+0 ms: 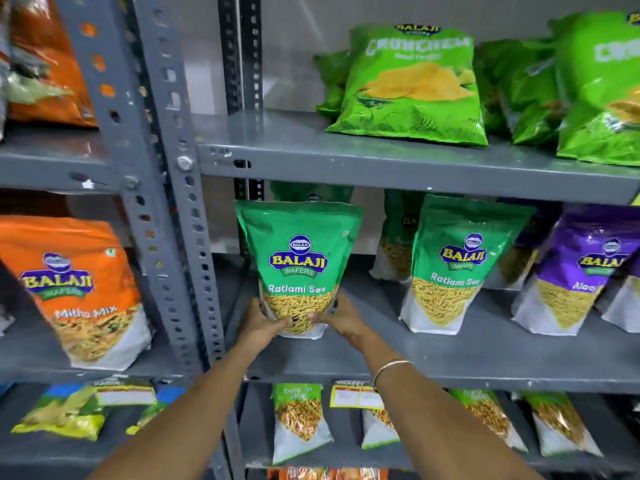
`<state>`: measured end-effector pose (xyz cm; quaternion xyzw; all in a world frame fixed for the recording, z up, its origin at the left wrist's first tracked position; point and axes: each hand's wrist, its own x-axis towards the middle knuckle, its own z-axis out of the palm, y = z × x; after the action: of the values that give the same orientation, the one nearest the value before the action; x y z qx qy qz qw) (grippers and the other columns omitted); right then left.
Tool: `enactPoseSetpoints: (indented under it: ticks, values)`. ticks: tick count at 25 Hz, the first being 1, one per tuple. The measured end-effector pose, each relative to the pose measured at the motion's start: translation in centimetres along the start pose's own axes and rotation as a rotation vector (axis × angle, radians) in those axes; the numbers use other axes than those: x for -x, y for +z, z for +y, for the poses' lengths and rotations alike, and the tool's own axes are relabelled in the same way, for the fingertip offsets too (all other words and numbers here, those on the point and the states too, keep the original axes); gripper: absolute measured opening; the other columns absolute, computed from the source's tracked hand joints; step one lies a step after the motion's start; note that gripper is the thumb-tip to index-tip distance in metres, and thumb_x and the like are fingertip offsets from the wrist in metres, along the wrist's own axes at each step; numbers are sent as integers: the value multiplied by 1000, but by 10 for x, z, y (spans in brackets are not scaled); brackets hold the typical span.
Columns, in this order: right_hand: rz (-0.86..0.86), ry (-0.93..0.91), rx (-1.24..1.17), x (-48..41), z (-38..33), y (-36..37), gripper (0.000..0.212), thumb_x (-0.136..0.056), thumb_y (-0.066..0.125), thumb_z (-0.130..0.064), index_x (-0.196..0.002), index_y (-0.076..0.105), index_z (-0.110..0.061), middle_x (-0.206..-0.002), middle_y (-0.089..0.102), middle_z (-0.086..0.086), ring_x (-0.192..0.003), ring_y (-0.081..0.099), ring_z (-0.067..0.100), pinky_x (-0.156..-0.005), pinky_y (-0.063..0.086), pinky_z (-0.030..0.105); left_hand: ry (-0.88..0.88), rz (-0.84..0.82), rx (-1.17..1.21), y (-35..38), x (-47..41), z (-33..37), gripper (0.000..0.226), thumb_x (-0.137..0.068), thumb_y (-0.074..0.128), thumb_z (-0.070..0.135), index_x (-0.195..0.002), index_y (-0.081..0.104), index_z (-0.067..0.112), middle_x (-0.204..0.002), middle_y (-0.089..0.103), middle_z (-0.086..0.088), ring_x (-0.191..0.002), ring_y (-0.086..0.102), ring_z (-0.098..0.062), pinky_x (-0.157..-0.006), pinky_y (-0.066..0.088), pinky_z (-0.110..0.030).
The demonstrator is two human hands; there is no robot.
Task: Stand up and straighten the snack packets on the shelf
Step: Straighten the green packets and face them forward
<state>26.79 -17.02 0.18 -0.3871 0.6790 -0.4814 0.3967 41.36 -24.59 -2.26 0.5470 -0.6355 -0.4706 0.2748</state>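
Observation:
A green Ratlami Sev packet (298, 258) stands upright at the left end of the middle shelf (450, 355). My left hand (259, 322) grips its lower left corner and my right hand (341, 317) grips its lower right corner. Another green packet shows partly behind it. A second Ratlami Sev packet (457, 261) stands upright to the right, with more green packets behind. A purple Aloo packet (581, 268) stands further right, leaning slightly.
Green Crunchem bags (412, 84) lean on the upper shelf. Orange Mitha Mix packet (76, 289) stands in the left bay beyond the grey slotted uprights (173, 202). Smaller packets (299, 420) and price tags (356, 396) sit on the lower shelf.

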Motion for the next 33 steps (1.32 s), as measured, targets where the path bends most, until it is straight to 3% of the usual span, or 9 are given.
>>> enactPoseSetpoints:
  ticks: [3, 8, 18, 21, 24, 27, 30, 33]
  values:
    - [-8, 5, 65, 27, 2, -1, 69, -74, 69, 2, -134, 35, 1, -132, 51, 13, -124, 47, 24, -85, 39, 19, 3, -21, -122, -5, 24, -6, 55, -69, 78, 27, -106, 42, 8, -122, 63, -15, -110, 61, -31, -79, 45, -32]
    - [5, -10, 113, 50, 11, -3, 66, -75, 71, -4, -132, 38, -2, -130, 53, 10, -123, 49, 22, -81, 37, 16, 17, -1, -184, -10, 52, -7, 67, -64, 81, 32, -116, 48, 3, -125, 62, -17, -114, 59, -32, -90, 47, -37]
    - [-20, -5, 65, 60, 18, -3, 65, -70, 75, -6, -127, 44, -6, -131, 56, 14, -122, 53, 29, -97, 44, 34, 4, -65, -184, -17, 68, -8, 77, -63, 82, 29, -125, 44, 3, -133, 56, -15, -121, 55, -31, -95, 46, -37]
    - [-69, 20, 104, 57, 20, -8, 75, -69, 78, -14, -132, 38, -8, -138, 49, 13, -128, 46, 28, -106, 41, 39, -73, -174, -260, -23, 63, -4, 80, -64, 81, 34, -128, 46, 4, -137, 53, -17, -124, 52, -30, -99, 47, -39]
    - [-17, 80, 212, 58, 24, -27, 92, -71, 76, -29, -141, 22, -6, -150, 31, 13, -136, 34, 29, -110, 34, 41, -351, -395, -408, -23, 64, 6, 75, -79, 67, 37, -138, 37, 1, -144, 42, -24, -131, 47, -32, -105, 44, -39]
    - [113, 97, 250, 60, 31, -71, 93, -75, 73, -27, -142, 15, 0, -151, 26, 16, -138, 29, 30, -109, 32, 38, -584, -659, -595, -1, 74, 29, 70, -92, 44, 42, -141, 29, -6, -148, 38, -21, -135, 43, -27, -103, 43, -32]
    - [269, 113, 329, 58, 47, -133, 86, -74, 74, -25, -137, 24, 3, -145, 37, 18, -132, 37, 33, -107, 37, 40, -555, -800, -627, 50, 83, 60, 69, -94, 37, 44, -139, 31, -7, -147, 39, -25, -135, 43, -29, -94, 49, -32]
    - [360, 118, 317, 52, 63, -201, 76, -73, 74, -24, -132, 33, 0, -138, 46, 19, -125, 45, 34, -102, 42, 41, -355, -707, -408, 115, 80, 89, 59, -91, 49, 38, -128, 38, -7, -141, 44, -30, -127, 50, -36, -93, 50, -40]
